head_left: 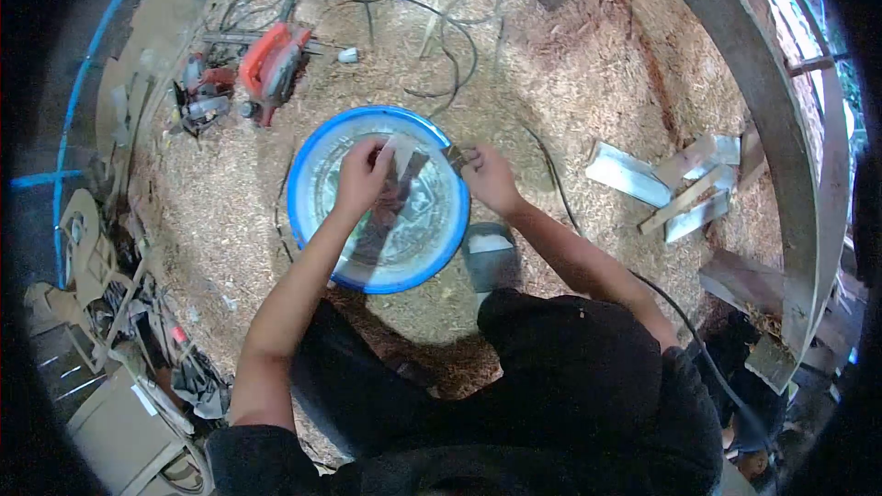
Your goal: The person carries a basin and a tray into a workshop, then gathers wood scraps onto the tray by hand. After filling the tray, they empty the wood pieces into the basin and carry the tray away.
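Left hand (363, 174): narrow pinch on a pale strip (390, 146), above the far half of the blue-rimmed tray (294, 197).
Right hand (490, 178): fingertips closed on a small dark piece (454, 159) at the tray's far right edge; exact shape too small to tell.
Blue-rimmed tray: sits on the shavings-covered floor (230, 220); depth and contents, cannot tell.
Pale strip, risk: seems held by the tips only; a loosened pinch could drop it into the tray.
Dark piece, risk: close by the rim; a knock there could jar it loose onto the shavings.
Shoe (496, 268): just beside the tray's near right edge; shifting weight might nudge the tray.
Cable (554, 174): right of the tray, along the floor; a stepping foot could snag it.
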Demonstrator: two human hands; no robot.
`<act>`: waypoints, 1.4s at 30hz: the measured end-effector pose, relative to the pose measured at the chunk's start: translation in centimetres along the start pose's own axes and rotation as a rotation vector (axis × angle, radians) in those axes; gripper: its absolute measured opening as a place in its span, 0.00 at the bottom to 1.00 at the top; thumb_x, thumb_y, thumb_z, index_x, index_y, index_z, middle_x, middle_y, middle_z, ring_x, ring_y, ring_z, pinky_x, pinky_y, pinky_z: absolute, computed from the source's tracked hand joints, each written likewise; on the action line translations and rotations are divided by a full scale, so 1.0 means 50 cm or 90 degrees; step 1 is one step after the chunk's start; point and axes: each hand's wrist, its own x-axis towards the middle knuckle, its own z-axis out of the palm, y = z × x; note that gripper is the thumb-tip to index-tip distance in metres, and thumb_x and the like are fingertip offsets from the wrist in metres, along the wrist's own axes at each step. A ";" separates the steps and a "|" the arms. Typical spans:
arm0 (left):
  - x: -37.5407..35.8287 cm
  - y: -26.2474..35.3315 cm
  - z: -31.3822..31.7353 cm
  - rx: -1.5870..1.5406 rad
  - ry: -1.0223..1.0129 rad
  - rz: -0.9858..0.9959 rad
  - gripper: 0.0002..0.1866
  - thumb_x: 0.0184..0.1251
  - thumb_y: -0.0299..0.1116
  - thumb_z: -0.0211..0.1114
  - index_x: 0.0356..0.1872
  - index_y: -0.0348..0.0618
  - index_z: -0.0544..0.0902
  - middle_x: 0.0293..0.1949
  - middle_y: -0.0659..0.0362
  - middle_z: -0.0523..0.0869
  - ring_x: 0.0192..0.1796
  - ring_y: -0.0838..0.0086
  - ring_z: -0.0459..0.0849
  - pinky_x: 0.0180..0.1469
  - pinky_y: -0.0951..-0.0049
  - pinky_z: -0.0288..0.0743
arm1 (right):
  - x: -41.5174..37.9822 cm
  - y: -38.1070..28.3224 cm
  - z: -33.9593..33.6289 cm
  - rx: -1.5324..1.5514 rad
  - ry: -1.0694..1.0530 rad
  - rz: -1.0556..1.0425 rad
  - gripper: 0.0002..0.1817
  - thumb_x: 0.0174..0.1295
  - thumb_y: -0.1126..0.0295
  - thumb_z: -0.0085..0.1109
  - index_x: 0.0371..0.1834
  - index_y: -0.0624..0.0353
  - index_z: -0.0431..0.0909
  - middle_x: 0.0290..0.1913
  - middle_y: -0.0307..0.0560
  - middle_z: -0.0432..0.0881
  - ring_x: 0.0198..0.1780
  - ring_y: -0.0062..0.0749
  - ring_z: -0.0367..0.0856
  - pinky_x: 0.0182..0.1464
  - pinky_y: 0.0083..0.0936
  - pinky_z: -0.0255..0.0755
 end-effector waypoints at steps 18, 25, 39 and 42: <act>-0.138 -0.120 -0.071 -0.074 -0.091 -0.195 0.14 0.79 0.26 0.65 0.61 0.36 0.87 0.56 0.51 0.93 0.58 0.68 0.91 0.63 0.68 0.82 | 0.367 0.017 -0.153 -0.211 0.259 -0.103 0.15 0.69 0.65 0.66 0.55 0.60 0.87 0.41 0.60 0.90 0.41 0.47 0.90 0.46 0.41 0.82; -0.117 -0.051 -0.099 -0.005 -0.092 -0.203 0.13 0.80 0.28 0.65 0.60 0.38 0.87 0.53 0.52 0.92 0.55 0.68 0.91 0.60 0.68 0.82 | 0.527 0.062 -0.224 -0.574 0.237 0.036 0.29 0.67 0.49 0.63 0.66 0.54 0.84 0.60 0.63 0.87 0.58 0.62 0.87 0.62 0.52 0.81; -0.132 0.003 -0.150 -0.130 -0.003 -0.194 0.13 0.83 0.30 0.65 0.60 0.35 0.87 0.57 0.54 0.91 0.58 0.72 0.89 0.64 0.71 0.80 | 0.542 0.060 -0.194 -0.392 0.268 0.101 0.39 0.66 0.45 0.64 0.75 0.56 0.70 0.64 0.64 0.86 0.66 0.62 0.84 0.70 0.59 0.72; -0.151 -0.017 -0.137 -0.158 0.014 -0.219 0.13 0.82 0.30 0.65 0.60 0.35 0.87 0.55 0.55 0.91 0.56 0.73 0.89 0.63 0.72 0.80 | 0.536 0.077 -0.210 -0.397 0.334 0.008 0.42 0.59 0.50 0.70 0.75 0.60 0.71 0.57 0.67 0.89 0.59 0.64 0.87 0.62 0.50 0.81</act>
